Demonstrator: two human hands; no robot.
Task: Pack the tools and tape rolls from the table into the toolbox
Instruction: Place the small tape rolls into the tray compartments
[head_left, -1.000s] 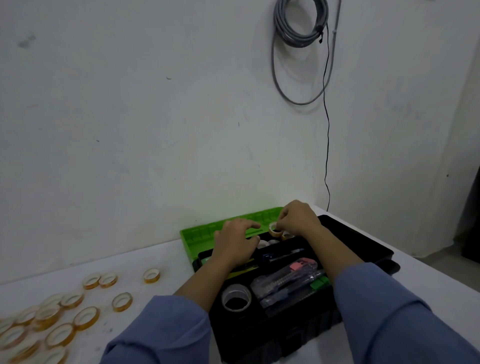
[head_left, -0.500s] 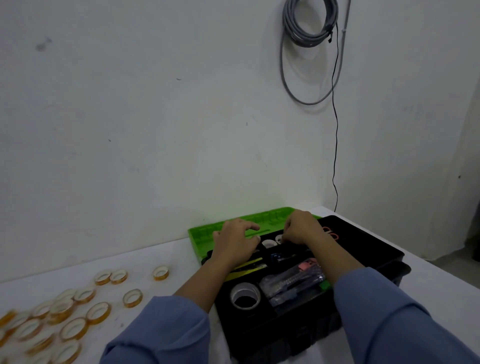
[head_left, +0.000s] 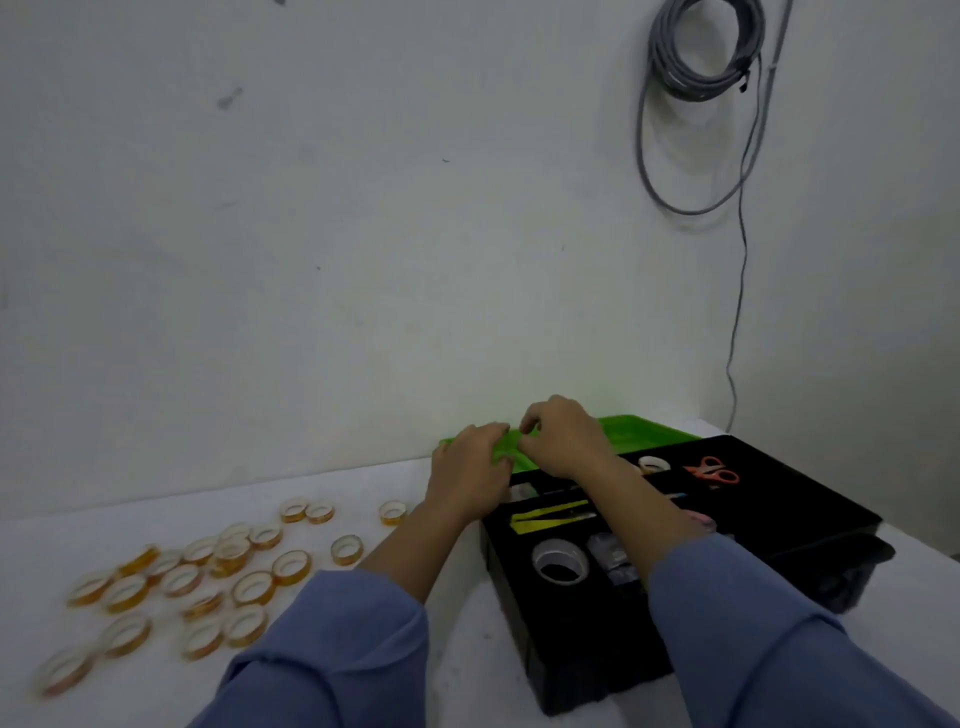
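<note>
The toolbox sits on the table at about 4 o'clock in your view, open, black, with its green lid lying back behind it at 12 o'clock from the box.

By my reading you are only partway through. Inside the tray there is already a large grey tape roll at the near left, a clear-wrapped tool just beside it, a yellow-green tool lying flat behind them, a small roll in a rear compartment and orange scissors at the box's 2 o'clock corner. What is left is the large scatter of amber tape rolls on the table at 8 o'clock, well apart from the box. Most lie flat, some overlap, and a few stragglers reach toward 9 o'clock of the box. I see no loose tools on the table.

Your left hand has its fingers curled over the lid's left corner, and it looks to me like a grip on that edge. Your right hand is just beside it, nearly touching, fingers bent with the tips down at the same green edge; I cannot tell whether they pinch anything.

Farther out, a coiled grey cable hangs on the wall at 1 o'clock.
</note>
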